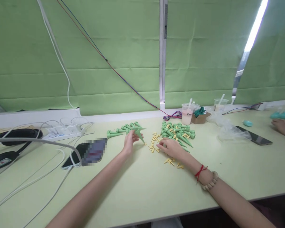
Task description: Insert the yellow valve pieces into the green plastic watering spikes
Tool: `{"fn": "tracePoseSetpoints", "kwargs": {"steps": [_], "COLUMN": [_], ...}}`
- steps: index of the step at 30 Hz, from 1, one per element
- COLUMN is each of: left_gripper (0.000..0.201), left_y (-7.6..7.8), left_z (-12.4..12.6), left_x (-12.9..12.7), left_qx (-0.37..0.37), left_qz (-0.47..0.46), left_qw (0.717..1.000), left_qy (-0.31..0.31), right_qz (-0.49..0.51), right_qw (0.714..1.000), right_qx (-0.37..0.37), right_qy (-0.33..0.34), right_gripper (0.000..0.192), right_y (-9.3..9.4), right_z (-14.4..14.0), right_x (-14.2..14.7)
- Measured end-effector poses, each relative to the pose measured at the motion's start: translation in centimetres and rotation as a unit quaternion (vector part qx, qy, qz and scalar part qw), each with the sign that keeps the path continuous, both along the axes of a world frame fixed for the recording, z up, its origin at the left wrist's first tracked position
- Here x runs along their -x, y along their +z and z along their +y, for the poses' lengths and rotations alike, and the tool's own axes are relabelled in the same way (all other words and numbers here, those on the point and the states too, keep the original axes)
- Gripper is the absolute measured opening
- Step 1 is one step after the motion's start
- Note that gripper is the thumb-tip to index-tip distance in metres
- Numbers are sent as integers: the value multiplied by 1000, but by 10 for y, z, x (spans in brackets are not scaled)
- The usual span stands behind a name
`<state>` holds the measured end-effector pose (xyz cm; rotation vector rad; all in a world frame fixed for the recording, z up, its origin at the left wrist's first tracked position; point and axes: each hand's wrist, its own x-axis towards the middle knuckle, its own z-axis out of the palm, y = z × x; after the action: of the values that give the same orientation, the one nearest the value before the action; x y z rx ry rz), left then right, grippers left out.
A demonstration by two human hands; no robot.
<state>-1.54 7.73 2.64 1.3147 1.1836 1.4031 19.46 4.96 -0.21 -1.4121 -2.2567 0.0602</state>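
My left hand (130, 141) is closed around a green plant watering spike (139, 135), its narrow tip slanting down to the right. A small yellow piece (145, 144) shows at that tip. Behind the hand lie several more green spikes (115, 134). My right hand (169, 147) reaches over small yellow valve-like pieces (154, 138) with its fingers curled together. Whatever is between those fingertips is too small to make out. Beyond it is a heap of green spikes (178, 129), some with yellow pieces fitted. A few loose yellow pieces (169, 161) lie below my right wrist.
On the left are phones (73, 155), white cables, a power strip (64, 131) and black headphones (16, 137). To the right stand a drink cup (186, 115), a small cardboard box (199, 118), a plastic bag (232, 133) and a dark phone (257, 137). Another person's hand (283, 126) rests at far right.
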Motion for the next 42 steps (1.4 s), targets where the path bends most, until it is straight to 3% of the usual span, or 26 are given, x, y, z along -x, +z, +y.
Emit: {"fn": "tracePoseSetpoints", "kwargs": {"steps": [4, 9, 13, 17, 27, 32, 36, 42], "left_gripper": [30, 36, 42, 28, 24, 23, 22, 32], "left_y": [-2, -10, -10, -8, -21, -29, -28, -24], "left_z": [-30, -50, -62, -73, -79, -80, -81, -83], "left_x": [6, 1, -3, -2, -4, -8, -9, -7], "left_qx": [85, 192, 213, 233, 291, 309, 307, 296], "left_qz": [-60, -145, -178, -199, -264, -293, -297, -286], "left_qw": [991, 949, 921, 899, 861, 844, 852, 866], "left_qy": [-86, -202, -272, -313, -324, -327, -303, -283], "right_qz": [-18, -59, -56, -48, -84, -49, -36, 14], "right_qw": [996, 995, 996, 996, 990, 997, 999, 999], "right_qx": [-83, -74, -65, -68, -87, -51, -21, -33], "right_qy": [-27, -33, -35, -29, -78, -2, 9, -3], "right_gripper": [27, 30, 26, 23, 24, 38, 27, 14], "right_y": [-11, -22, -23, -22, -19, -21, -18, -12], "right_z": [10, 21, 23, 24, 22, 16, 15, 14], "right_x": [-2, -6, -7, -8, -16, -6, -3, -4]}}
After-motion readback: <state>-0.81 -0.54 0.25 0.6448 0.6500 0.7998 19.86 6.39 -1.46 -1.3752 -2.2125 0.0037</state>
